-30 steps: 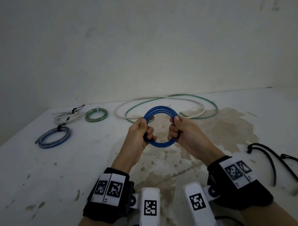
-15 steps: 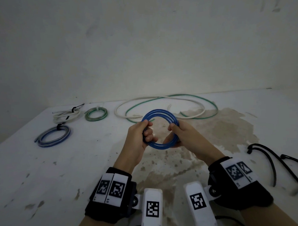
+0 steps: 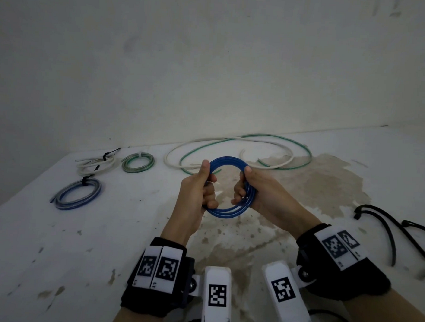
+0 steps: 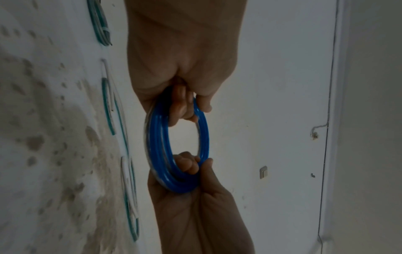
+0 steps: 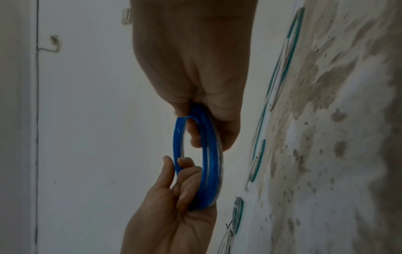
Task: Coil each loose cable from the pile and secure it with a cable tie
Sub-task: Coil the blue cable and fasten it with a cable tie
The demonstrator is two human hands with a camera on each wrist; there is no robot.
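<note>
A blue cable coil [image 3: 227, 160] of several turns is held upright above the stained table [image 3: 59, 239]. My left hand [image 3: 201, 187] grips its left side, fingers curled through the ring. My right hand [image 3: 248, 188] grips the right side the same way. In the left wrist view the blue coil [image 4: 156, 137] runs between the left hand [image 4: 185, 104] above and the right hand [image 4: 191, 168] below. The right wrist view shows the blue coil [image 5: 208, 163] held by the right hand [image 5: 202, 123] and the left hand [image 5: 185, 182]. Loose white and green cables [image 3: 238, 140] lie behind.
Three tied coils lie at the far left: a white one [image 3: 95, 162], a green one [image 3: 138, 162] and a blue-grey one [image 3: 77, 194]. Black cable ties [image 3: 392, 227] lie at the right. A wall [image 3: 210, 64] closes the table's far side.
Both hands shifted their hold round the blue coil, which has lifted slightly and tilted more upright. The tied coils and loose cables stayed where they were.
</note>
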